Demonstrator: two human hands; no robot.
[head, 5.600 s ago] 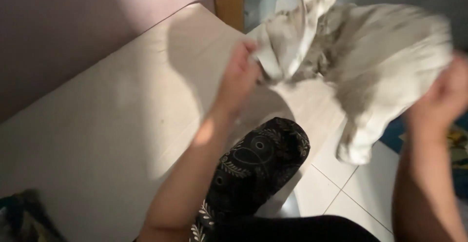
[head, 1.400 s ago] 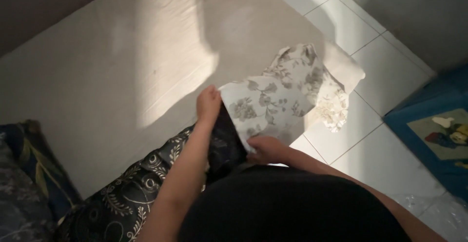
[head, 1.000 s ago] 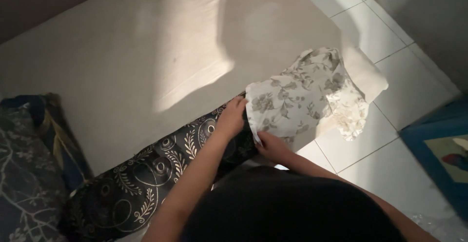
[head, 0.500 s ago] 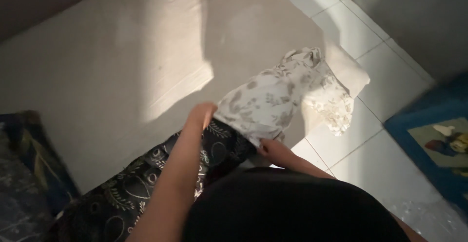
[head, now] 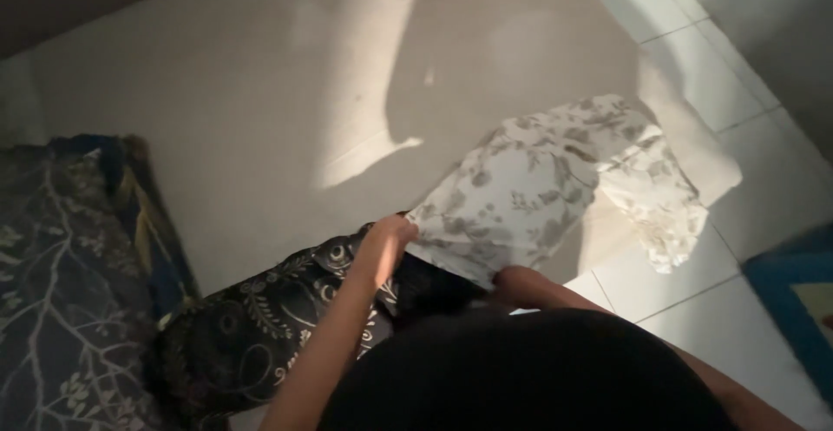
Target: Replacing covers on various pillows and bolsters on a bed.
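Note:
A long dark bolster pillow [head: 269,327] with a pale leaf pattern lies along the near edge of a bare cream mattress [head: 260,101]. A white pillowcase [head: 538,192] with a grey flower print covers the pillow's right end and droops off the mattress edge. My left hand [head: 390,233] grips the pillowcase's open edge on top of the pillow. My right hand [head: 512,282] holds the lower edge of the same opening, partly hidden by my dark top.
A dark blue blanket or cushion [head: 69,283] with a branch pattern lies at the left. White floor tiles [head: 764,214] are at the right, with a blue mat [head: 794,301] at the far right edge. A band of sunlight falls across the mattress.
Earlier I held the pillowcase loose in the air. Over the last second both hands have drawn its opening further left along the dark pillow.

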